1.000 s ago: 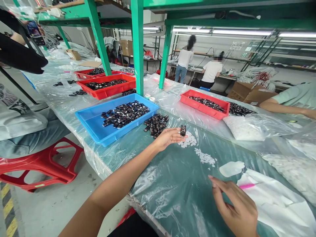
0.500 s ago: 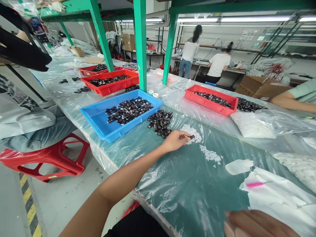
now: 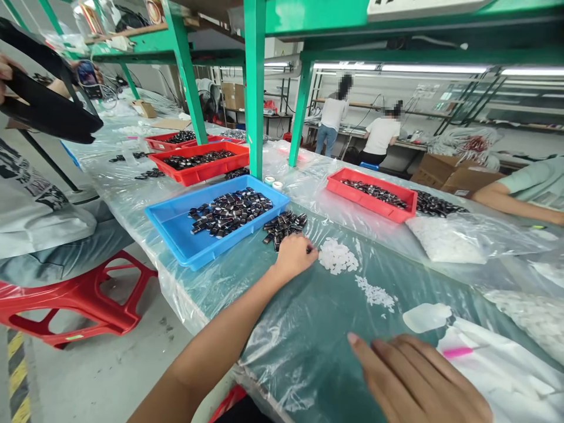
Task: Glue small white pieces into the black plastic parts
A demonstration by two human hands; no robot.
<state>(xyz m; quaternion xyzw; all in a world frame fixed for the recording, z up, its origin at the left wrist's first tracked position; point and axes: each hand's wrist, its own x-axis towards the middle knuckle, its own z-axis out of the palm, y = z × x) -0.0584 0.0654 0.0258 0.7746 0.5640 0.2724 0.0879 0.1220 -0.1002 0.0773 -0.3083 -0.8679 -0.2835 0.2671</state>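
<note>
Looks like a factory assembly workshop, judging by the film-covered counter point(image 3: 317, 311), plastic trays point(image 3: 171, 226) heaped with identical small black parts point(image 3: 235, 208), green metal frames point(image 3: 254, 88), strip lights point(image 3: 434, 69), striped floor tape point(image 3: 17, 373) and several co-workers point(image 3: 332, 114).

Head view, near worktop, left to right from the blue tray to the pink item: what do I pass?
Blue tray → loose black pieces → larger white pieces → smaller white pieces → whitish flat patch → pink item.

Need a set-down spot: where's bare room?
Free: table between left hand and right hand, nearside of the white pieces; also the left end inside the blue tray. Crowded: tray to white pieces, dark parts and left hand between.
</note>
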